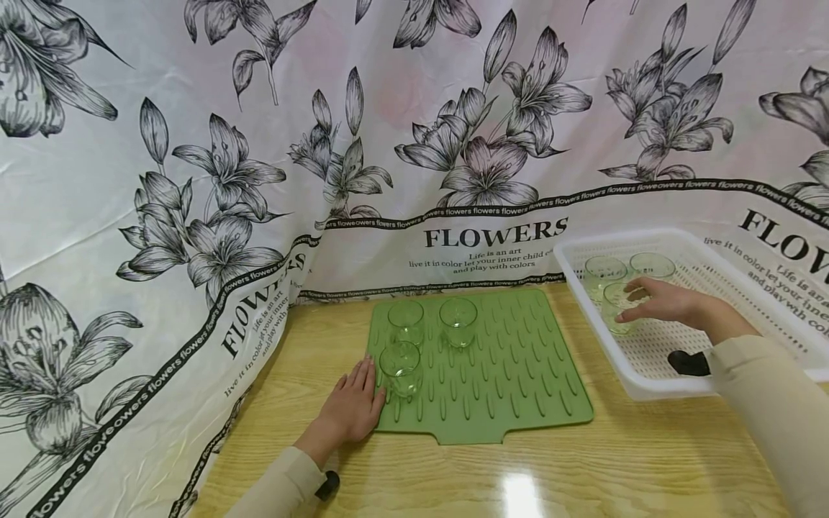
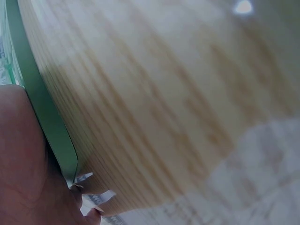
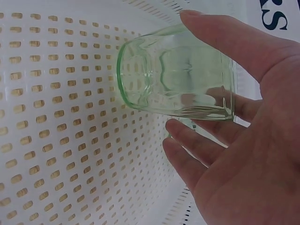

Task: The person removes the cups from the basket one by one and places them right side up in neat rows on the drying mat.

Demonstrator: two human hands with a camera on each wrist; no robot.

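Observation:
My right hand (image 1: 670, 306) reaches into the white perforated plastic basket (image 1: 637, 387) and holds a clear, green-tinted drinking glass (image 3: 178, 75). In the right wrist view, the thumb lies along one side of that glass and the fingers along the other. Two more glasses, a left one (image 1: 605, 269) and a right one (image 1: 653, 266), stand behind it in the basket. My left hand (image 1: 352, 404) rests with straight fingers on the left edge of the green ridged mat (image 1: 505, 367). Beside those fingers, a front glass (image 1: 400, 368) stands on the mat.
Behind the front glass, a left glass (image 1: 406, 322) and a right glass (image 1: 458, 324) stand near the mat's back edge. A flower-printed cloth (image 1: 363, 173) hangs behind and to the left of the wooden table (image 1: 421, 475). The basket's raised wall borders the right side.

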